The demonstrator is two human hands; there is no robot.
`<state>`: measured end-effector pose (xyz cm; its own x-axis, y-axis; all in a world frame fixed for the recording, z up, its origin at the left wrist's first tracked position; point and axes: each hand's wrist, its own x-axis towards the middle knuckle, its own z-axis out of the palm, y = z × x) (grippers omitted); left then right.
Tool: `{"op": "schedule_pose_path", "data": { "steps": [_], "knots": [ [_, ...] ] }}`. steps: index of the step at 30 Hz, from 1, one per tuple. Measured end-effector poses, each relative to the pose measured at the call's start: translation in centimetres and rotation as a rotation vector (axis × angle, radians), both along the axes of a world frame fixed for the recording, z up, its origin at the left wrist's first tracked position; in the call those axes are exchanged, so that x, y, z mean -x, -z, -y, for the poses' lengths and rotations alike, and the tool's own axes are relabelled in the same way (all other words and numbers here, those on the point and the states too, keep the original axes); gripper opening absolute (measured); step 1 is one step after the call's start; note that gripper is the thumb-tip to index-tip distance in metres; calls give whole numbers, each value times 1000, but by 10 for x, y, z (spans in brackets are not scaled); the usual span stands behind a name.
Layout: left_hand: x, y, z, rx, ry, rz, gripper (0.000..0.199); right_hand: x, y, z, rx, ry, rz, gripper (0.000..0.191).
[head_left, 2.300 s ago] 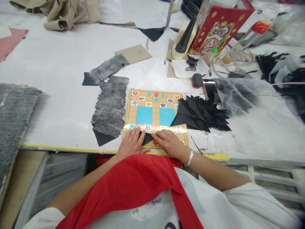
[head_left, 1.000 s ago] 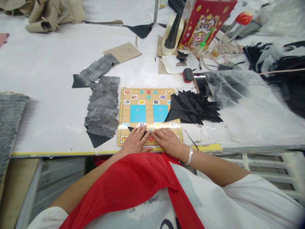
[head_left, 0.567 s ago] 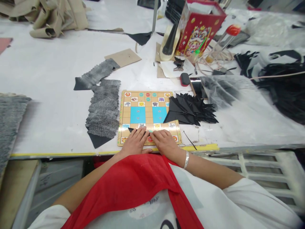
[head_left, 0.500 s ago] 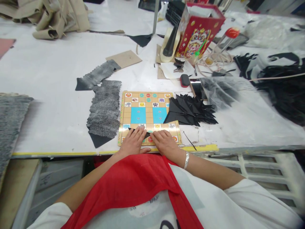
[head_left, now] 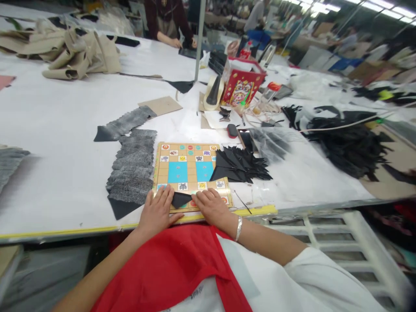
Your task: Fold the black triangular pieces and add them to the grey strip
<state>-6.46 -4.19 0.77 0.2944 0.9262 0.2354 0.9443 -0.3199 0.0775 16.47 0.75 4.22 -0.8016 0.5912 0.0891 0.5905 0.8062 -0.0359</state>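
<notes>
A small black folded piece [head_left: 181,199] of sheet material lies on a game board [head_left: 191,173] printed with animal pictures and two blue blocks. My left hand [head_left: 157,211] rests flat at the piece's left end, fingers stretched out and thumb apart. Against its right tip lie the fingertips of my right hand [head_left: 212,209], palm down; its thumb is hidden. Overlapping the board's right side is a fanned pile of black pointed pieces [head_left: 242,164]. Left of the board, overlapping grey textured pieces with black ends [head_left: 132,169] form a row.
Behind the board are a red gift bag [head_left: 242,84], a small black-and-red case [head_left: 232,131] and clear plastic film [head_left: 271,145]. Black strips [head_left: 347,143] heap at the right, beige pieces [head_left: 78,52] at the far left. A co-worker [head_left: 169,21] stands across the table.
My view has tilted up, bringing people and the room behind into sight. My left hand has shifted off the black piece towards its left end, leaving more of the piece showing.
</notes>
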Motion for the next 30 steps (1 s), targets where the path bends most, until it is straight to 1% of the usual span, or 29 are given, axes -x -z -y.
{"op": "schedule_pose_path", "data": {
  "steps": [2, 4, 6, 9, 11, 12, 14, 16, 18, 19, 20, 21, 22, 23, 25, 26, 28, 30],
  "knots": [
    [0, 6, 1, -45, 6, 7, 73, -3, -3, -1, 46, 53, -38, 30],
    [-3, 13, 2, -90, -1, 22, 73, 1, -5, -4, 110, 178, -94, 22],
    [-8, 16, 3, -125, -10, 42, 72, 12, -6, -8, 169, 297, -134, 17],
    [-13, 15, 5, -177, -20, 77, 73, 27, -7, -18, 256, 383, -117, 12],
    [-9, 12, 9, -223, -20, 101, 76, 24, -12, -31, 281, 429, -88, 9],
    [-5, 10, 12, -248, -17, 114, 77, 17, -17, -39, 275, 459, -75, 8],
    [11, 6, 21, -302, -12, 138, 77, -6, -32, -56, 223, 546, -55, 5],
    [34, 4, 34, -339, -43, 170, 72, -31, -48, -73, 135, 655, -43, 13],
    [58, 2, 49, -341, -137, 216, 61, -43, -57, -87, 21, 722, -50, 24],
    [69, 2, 56, -325, -204, 238, 54, -41, -58, -92, -113, 732, -41, 27],
    [80, 1, 61, -308, -280, 254, 46, -31, -55, -95, -191, 669, -38, 29],
    [89, 1, 66, -285, -344, 257, 39, -14, -50, -93, -205, 547, -59, 29],
    [96, 1, 68, -256, -396, 245, 33, 8, -44, -88, -188, 396, -93, 26],
    [102, 1, 69, -224, -429, 228, 27, 33, -36, -78, -146, 230, -129, 24],
    [108, 1, 67, -162, -447, 198, 21, 90, -22, -50, -40, -77, -173, 21],
    [109, -1, 65, -142, -447, 187, 20, 117, -16, -34, -3, -183, -173, 20],
    [108, -4, 61, -119, -440, 181, 20, 162, -5, -8, 27, -307, -166, 19],
    [107, -8, 59, -117, -428, 216, 22, 192, 3, 5, 11, -351, -136, 17]
  ]
}}
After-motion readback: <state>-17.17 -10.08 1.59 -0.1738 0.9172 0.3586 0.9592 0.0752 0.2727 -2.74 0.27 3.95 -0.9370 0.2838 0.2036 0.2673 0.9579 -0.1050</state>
